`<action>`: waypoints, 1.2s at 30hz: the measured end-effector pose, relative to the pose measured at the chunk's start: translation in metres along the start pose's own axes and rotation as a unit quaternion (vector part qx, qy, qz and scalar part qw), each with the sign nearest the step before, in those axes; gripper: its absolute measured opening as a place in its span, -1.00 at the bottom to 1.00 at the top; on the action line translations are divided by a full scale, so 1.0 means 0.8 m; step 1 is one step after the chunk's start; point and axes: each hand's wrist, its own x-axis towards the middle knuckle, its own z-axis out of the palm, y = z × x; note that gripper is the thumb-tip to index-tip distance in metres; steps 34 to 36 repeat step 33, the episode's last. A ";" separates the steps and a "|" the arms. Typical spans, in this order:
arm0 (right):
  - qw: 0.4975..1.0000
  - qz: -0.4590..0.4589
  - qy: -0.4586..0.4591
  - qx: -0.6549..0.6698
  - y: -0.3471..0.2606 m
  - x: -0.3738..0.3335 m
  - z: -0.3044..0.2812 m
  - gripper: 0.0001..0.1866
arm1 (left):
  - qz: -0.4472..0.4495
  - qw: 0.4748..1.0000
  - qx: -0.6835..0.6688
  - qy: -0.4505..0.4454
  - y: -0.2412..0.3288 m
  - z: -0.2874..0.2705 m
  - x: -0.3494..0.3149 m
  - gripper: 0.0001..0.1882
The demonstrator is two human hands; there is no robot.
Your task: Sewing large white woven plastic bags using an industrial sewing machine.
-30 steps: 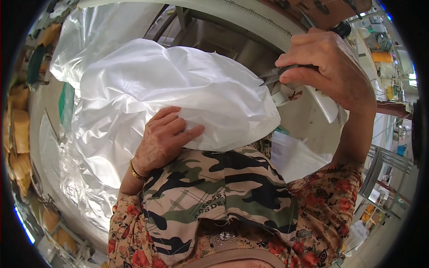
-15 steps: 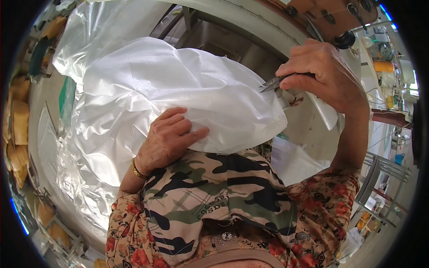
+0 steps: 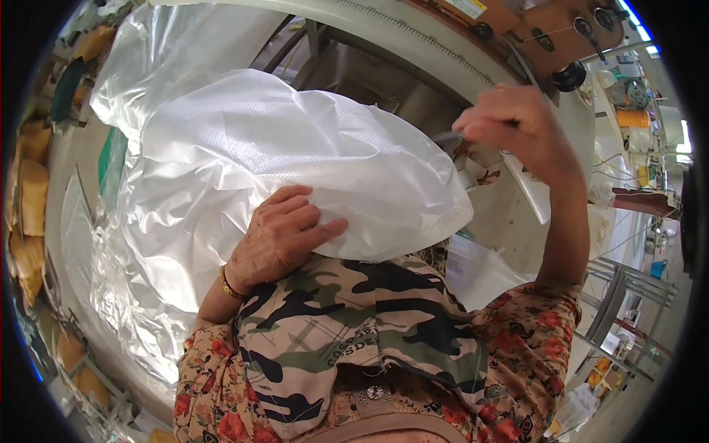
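Note:
A crinkled white sheet of coated woven plastic (image 3: 347, 155) spreads over my lap and the area before me. My left hand (image 3: 284, 230) lies on its near part, fingers slightly bent and apart, pressing on the material without a visible grip. Beyond the sheet's right edge, my right hand (image 3: 517, 125) is raised and smeared by motion. Its fingers are closed round small thread snips (image 3: 446, 137), whose blurred blades point left towards the sheet's edge. Most of the snips is hidden in the hand.
A brown sewing machine (image 3: 550, 37) stands at the far right on a pale worktable with a ruler strip (image 3: 421, 44). Shiny clear plastic film (image 3: 133, 295) hangs at the left. Brown stacked pieces (image 3: 29, 192) line the left side; a metal rack (image 3: 617, 310) stands right.
My right hand has shifted slightly left and down with the snips, its fingers now blurred. My left hand stays on the sheet; the whole view has tilted slightly.

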 end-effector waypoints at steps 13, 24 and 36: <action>0.863 0.153 0.347 -0.335 0.137 0.019 0.065 -0.66 | 0.009 1.000 -0.003 -0.023 -0.003 -0.001 -0.003 -0.61; 0.870 0.132 0.404 -0.249 0.086 0.045 0.063 -0.73 | 0.008 1.000 -0.003 -0.022 0.001 0.001 -0.003 -0.58; 0.989 0.068 0.074 0.108 0.009 0.094 0.086 -0.67 | 0.013 1.000 -0.001 -0.025 -0.001 -0.004 -0.003 -0.56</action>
